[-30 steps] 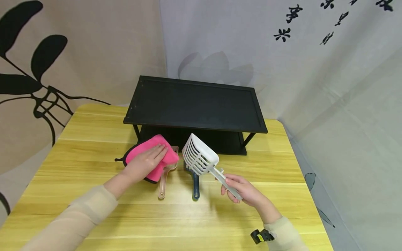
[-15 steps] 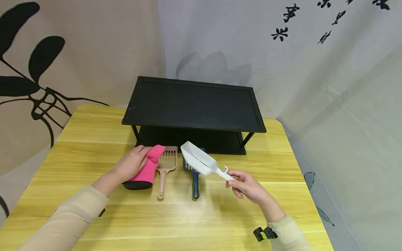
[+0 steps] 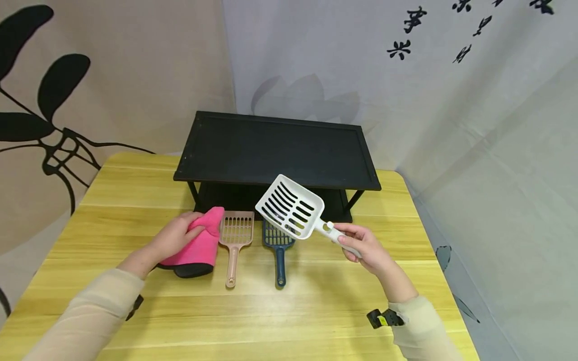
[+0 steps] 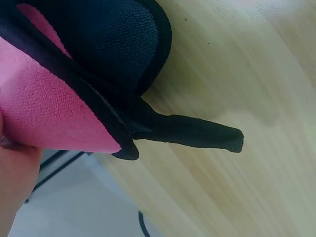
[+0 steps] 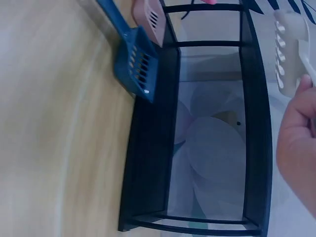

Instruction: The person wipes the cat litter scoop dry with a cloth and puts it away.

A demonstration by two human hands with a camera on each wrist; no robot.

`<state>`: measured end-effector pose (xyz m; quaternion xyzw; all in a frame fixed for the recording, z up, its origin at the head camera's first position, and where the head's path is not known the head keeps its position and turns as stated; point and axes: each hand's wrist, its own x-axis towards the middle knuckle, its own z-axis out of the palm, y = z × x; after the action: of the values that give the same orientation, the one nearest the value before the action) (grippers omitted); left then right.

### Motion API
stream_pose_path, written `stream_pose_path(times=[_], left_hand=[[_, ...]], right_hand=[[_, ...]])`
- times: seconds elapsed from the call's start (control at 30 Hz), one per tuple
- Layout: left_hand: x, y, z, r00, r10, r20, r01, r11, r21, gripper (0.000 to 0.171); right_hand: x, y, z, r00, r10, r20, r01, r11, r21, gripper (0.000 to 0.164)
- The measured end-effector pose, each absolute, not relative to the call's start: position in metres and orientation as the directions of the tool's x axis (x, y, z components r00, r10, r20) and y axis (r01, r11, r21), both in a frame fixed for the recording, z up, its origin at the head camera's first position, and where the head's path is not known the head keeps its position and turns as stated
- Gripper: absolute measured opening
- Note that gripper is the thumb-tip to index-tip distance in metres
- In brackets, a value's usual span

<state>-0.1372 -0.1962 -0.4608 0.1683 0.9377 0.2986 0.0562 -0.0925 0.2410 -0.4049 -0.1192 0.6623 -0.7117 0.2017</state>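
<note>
My right hand point(image 3: 363, 248) holds a white slotted litter scoop point(image 3: 291, 206) by its handle, raised in front of the black shelf, with the slots facing the head camera. In the right wrist view, this white scoop point(image 5: 291, 52) shows at the upper right edge. My left hand point(image 3: 173, 238) grips a folded pink cleaning cloth point(image 3: 198, 248) with a dark backing. The left wrist view shows the cloth's black trim and hanging loop point(image 4: 197, 133). A pale pink litter scoop point(image 3: 235, 240) lies just right of the cloth. Beside it lies a dark blue scoop point(image 3: 279, 245), partly overlapped by the white one.
A black two-tier shelf point(image 3: 275, 148) stands at the back of the wooden table point(image 3: 253, 321). Behind it hangs a pale curtain point(image 3: 307, 50) with dark plant prints and characters. Both scoops on the table lie with their heads toward the lower tier.
My left hand has drawn the cloth left, off the pale pink scoop, and the cloth is now folded. The white scoop tilted, then turned its slots back toward the camera, shifting slightly right.
</note>
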Motion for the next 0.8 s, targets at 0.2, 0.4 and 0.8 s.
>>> stream_pose_path(times=[0.2,0.4,0.8], left_hand=[[-0.137,-0.198,-0.456,-0.941,0.338,0.005,0.277,0.764,0.583,0.032],[-0.137,-0.197,-0.456,-0.941,0.339,0.021,0.29,0.768,0.572,0.03],[-0.137,-0.195,-0.456,-0.932,0.359,0.038,0.322,0.777,0.542,0.032]], right_hand=[[-0.107,0.239,-0.392,-0.936,-0.329,-0.125,0.178,-0.136,-0.975,0.037],[-0.122,0.236,-0.385,-0.971,-0.166,-0.173,0.204,-0.193,-0.96,0.038],[-0.139,0.231,-0.384,-0.973,-0.013,-0.229,0.226,-0.229,-0.947,0.031]])
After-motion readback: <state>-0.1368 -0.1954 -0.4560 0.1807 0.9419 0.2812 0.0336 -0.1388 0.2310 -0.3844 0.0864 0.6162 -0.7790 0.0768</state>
